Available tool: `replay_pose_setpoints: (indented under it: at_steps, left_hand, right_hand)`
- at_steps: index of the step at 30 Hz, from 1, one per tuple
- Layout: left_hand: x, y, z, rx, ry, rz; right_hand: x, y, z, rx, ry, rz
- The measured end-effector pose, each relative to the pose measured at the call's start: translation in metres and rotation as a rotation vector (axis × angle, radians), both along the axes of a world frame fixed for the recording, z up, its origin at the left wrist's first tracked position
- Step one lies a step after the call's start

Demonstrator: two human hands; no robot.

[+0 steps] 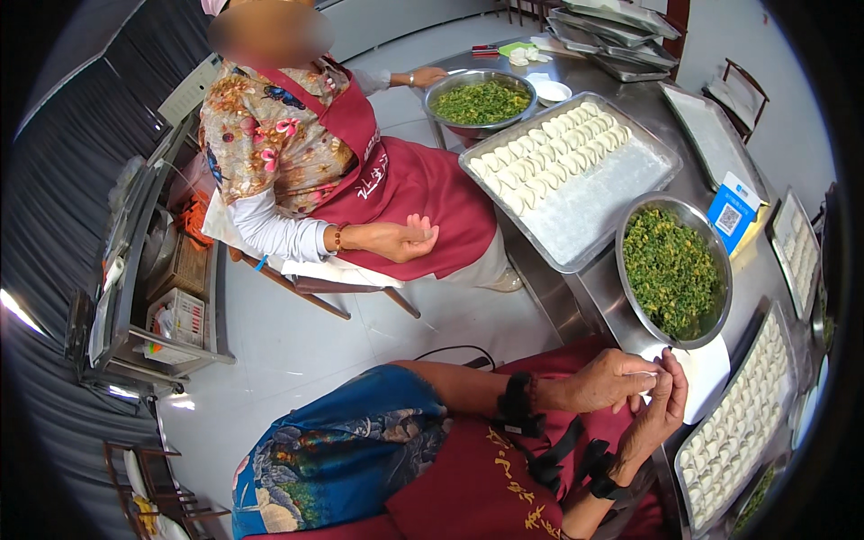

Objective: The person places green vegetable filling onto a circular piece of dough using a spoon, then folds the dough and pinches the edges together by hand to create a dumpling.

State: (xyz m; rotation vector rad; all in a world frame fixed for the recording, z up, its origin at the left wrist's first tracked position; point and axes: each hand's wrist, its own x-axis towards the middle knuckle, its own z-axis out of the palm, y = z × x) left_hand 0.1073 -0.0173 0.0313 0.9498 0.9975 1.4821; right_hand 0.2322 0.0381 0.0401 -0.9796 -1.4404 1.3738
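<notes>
My left hand (608, 382) and my right hand (660, 412) meet with fingers bent and pressed together, both closed. A sliver of something pale shows between the fingertips; the fingers hide most of it. Just beyond my hands stands a steel bowl (716, 331) of chopped green-and-yellow filling (670, 270). Partly beneath the fingers lies a white round board or plate (709, 382). To the right of my hands, a metal tray holds rows of white dumplings (736, 430). Dark straps wrap both my wrists.
Across the table corner sits a co-worker in a red apron (441, 193), near a half-filled dumpling tray (576, 238) and another filling bowl (477, 126). A blue code stand (732, 216), a bare tray (720, 144) and stacked trays (621, 40) occupy the table. Shelving (171, 297) stands left.
</notes>
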Motion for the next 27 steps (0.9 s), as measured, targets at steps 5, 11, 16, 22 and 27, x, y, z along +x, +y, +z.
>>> replay_pose_setpoints:
  at_steps: [5,11,16,22,27]
  left_hand:
    - [0.002,0.001,-0.001,0.073,-0.129,0.109]
    - [0.0,0.005,-0.005,0.154,-0.14,0.187]
    - [0.004,0.004,-0.013,0.185,-0.128,0.208]
    - [0.007,-0.001,-0.009,0.143,-0.165,0.164]
    - [-0.002,0.0,-0.011,0.157,-0.055,0.168]
  right_hand:
    - [0.0,-0.003,-0.003,0.032,0.077,-0.012]
    - [0.003,-0.006,-0.023,-0.215,0.198,0.101]
    - [-0.009,-0.016,-0.006,-0.32,0.408,0.233]
    - [-0.009,-0.016,-0.01,-0.292,0.344,0.182]
    - [-0.013,-0.009,-0.011,-0.311,0.257,0.052]
